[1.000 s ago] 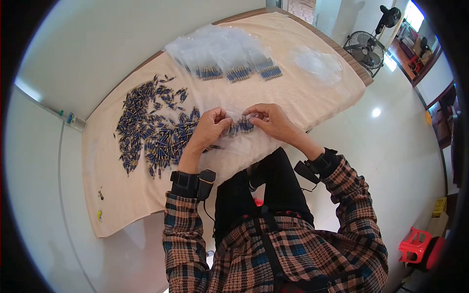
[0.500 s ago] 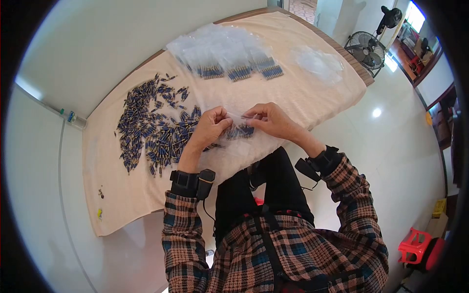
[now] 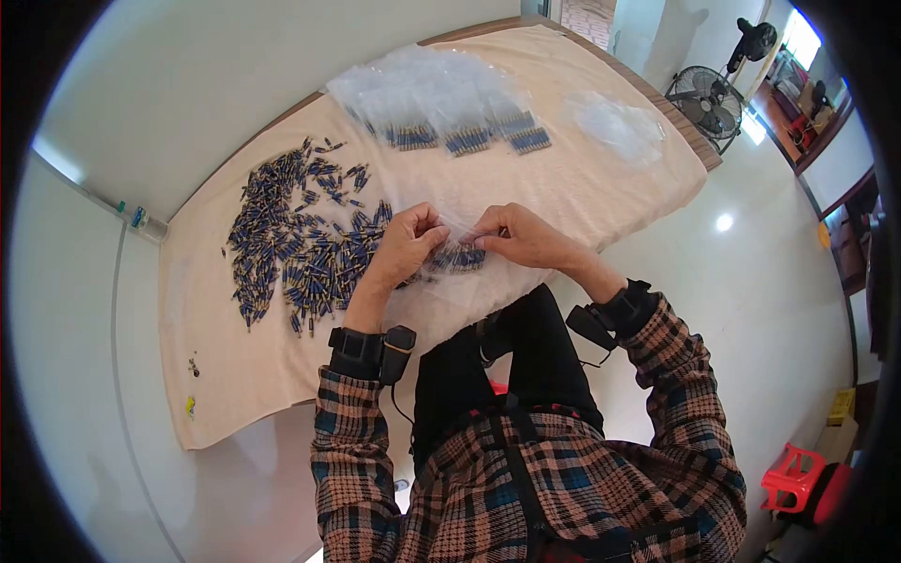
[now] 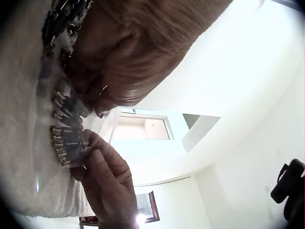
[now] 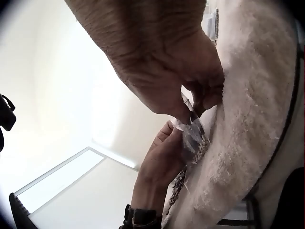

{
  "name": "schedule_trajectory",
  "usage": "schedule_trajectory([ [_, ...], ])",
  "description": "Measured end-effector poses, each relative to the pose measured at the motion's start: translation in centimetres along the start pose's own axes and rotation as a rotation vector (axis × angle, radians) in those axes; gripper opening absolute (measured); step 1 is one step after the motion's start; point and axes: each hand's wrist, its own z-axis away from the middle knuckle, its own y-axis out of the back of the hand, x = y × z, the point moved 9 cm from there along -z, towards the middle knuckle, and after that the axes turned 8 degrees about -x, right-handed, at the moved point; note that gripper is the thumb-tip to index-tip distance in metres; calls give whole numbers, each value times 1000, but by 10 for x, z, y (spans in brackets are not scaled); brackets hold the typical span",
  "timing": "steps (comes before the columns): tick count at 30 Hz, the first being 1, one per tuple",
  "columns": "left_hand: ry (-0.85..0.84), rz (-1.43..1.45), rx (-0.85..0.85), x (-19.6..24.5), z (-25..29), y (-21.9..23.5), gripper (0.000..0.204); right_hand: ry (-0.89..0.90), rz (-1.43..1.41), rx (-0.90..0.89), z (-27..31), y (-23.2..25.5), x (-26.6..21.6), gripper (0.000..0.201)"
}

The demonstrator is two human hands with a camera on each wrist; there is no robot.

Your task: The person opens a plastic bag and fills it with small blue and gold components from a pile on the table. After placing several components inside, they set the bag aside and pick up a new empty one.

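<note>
Between both hands is a clear plastic bag [image 3: 454, 225] with a row of small blue plugs with gold ends [image 3: 460, 259] inside. My left hand [image 3: 405, 248] pinches the bag's upper left edge between thumb and bent fingers. The right hand [image 3: 527, 238] pinches its upper right side, fingertips close above the row. In the left wrist view the plugs [image 4: 69, 136] lie side by side behind the film, their gold tips in a line. The right wrist view shows crinkled bag film [image 5: 190, 131] between the hands; the right fingertips are partly hidden there.
A big heap of loose plugs [image 3: 267, 235] lies left of the hands on a cream cloth [image 3: 235, 394]. Filled bags [image 3: 413, 94] overlap at the table's back, with flat clear bags [image 3: 615, 127] to their right. A fan [image 3: 709, 103] stands beyond the table.
The row of plugs sits a little lower beneath the fingers, and more bag film shows between the hands. My right hand has shifted slightly down; the left has hardly moved.
</note>
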Motion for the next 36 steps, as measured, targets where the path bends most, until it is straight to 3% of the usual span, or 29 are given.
schedule_trajectory([
  [5,21,-69,-5,4,4,2,8,-108,-58,-60,1,-4,4,17],
  [15,188,-114,-177,5,12,-17,28,-16,85,42,2,1,-12,13],
  [24,265,-110,-137,9,17,-16,22,1,99,80,3,8,-27,13],
  [28,226,-189,-59,15,15,-13,20,-31,149,109,1,21,-44,14],
  [36,-98,-142,-13,22,9,-11,15,84,352,45,-2,12,-70,13],
])
